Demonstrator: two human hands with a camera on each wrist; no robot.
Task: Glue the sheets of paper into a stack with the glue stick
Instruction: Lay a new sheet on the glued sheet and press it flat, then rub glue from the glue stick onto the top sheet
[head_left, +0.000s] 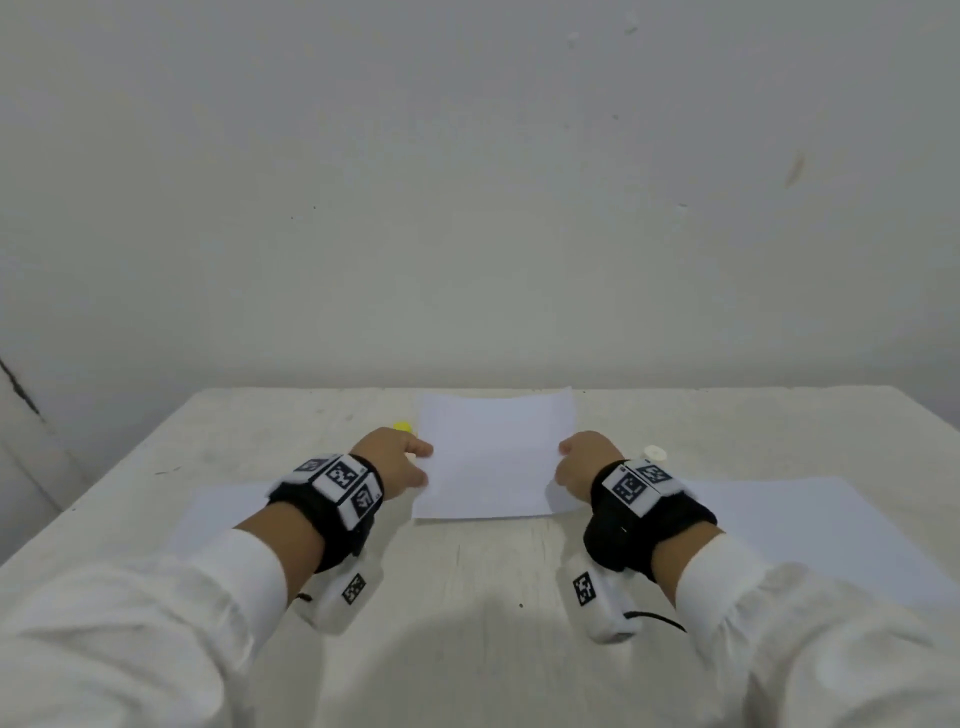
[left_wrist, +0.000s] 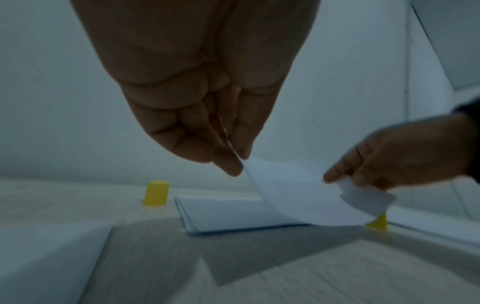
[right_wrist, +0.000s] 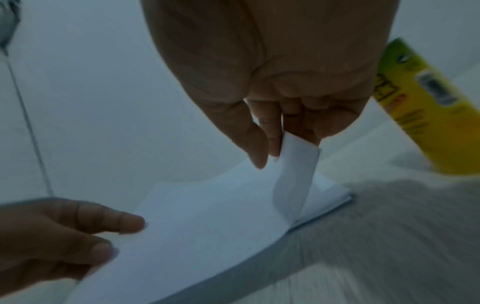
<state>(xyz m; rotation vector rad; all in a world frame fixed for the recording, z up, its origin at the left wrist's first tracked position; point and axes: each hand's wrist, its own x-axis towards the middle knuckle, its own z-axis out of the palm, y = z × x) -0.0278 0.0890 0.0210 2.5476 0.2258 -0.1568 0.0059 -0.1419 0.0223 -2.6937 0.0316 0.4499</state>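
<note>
The lifted sheet (left_wrist: 298, 191) hides most of the glue stick (left_wrist: 378, 223).

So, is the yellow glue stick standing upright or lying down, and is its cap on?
Upright: the yellow glue stick stands on its base. Its cap is off; a yellow cap stands apart on the table.

White long sleeves (head_left: 228, 582) on both arms, cuffs ending short of wrists. Black fabric bands (head_left: 649, 525) wrapped round each wrist. White blocks (head_left: 343, 480) with black-and-white square tag markings atop bands, at 12 o'clock side of wrist. White camera housing (head_left: 345, 597) under each wrist, one tag each. Thin black cable (head_left: 657, 619) leaving right housing toward 3 o'clock.
</note>
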